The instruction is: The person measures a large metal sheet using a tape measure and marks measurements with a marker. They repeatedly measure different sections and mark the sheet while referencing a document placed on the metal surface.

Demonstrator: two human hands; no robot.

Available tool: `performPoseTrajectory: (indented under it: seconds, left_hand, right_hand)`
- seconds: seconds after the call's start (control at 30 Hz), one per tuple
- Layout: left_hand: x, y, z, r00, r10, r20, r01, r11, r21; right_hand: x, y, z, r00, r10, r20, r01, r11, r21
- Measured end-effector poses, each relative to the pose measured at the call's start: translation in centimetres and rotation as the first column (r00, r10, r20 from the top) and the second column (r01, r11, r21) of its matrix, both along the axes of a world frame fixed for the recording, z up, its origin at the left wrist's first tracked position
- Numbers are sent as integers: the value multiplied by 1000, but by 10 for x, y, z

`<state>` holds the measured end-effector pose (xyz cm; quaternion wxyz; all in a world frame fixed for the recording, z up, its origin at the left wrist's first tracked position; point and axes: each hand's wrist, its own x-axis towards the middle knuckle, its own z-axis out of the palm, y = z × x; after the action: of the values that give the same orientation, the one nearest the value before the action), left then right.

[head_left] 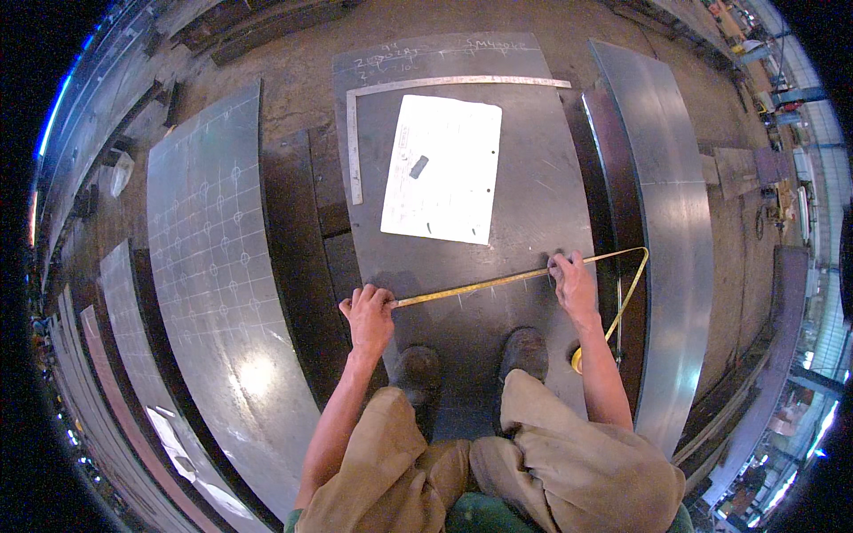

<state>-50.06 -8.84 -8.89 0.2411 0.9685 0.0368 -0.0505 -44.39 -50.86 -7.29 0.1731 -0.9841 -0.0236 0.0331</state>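
A yellow tape measure (471,289) is stretched across a dark steel plate (524,338) in front of my boots. Its end is pinched by my left hand (368,313) at the plate's left edge. My right hand (573,277) is closed on the blade near the right edge; whether its fingers hold anything else is too small to tell. Past that hand the blade bends sharply and runs back to a yellow case (577,360) beside my right forearm. Short pale marks (524,286) show on the plate by the blade.
Farther up the plate lie a white paper sheet (444,195) with a small dark block (419,167) on it, and a steel square (355,142). A plate with a chalk grid (209,213) is at left, a bare plate (666,195) at right, with dark gaps between.
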Motion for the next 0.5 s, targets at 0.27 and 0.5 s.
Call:
performPoseTrajectory:
  seconds: [0.27, 0.5]
  left_hand:
    - [-1, -7, -4, 1000, -20, 12, 20, 1000, 2]
    - [-2, -8, -6, 998, -33, 60, 32, 999, 9]
  right_hand:
    - [2, -6, 5, 996, -9, -92, 5, 999, -42]
    - [5, 2, 15, 997, -32, -70, 27, 997, -67]
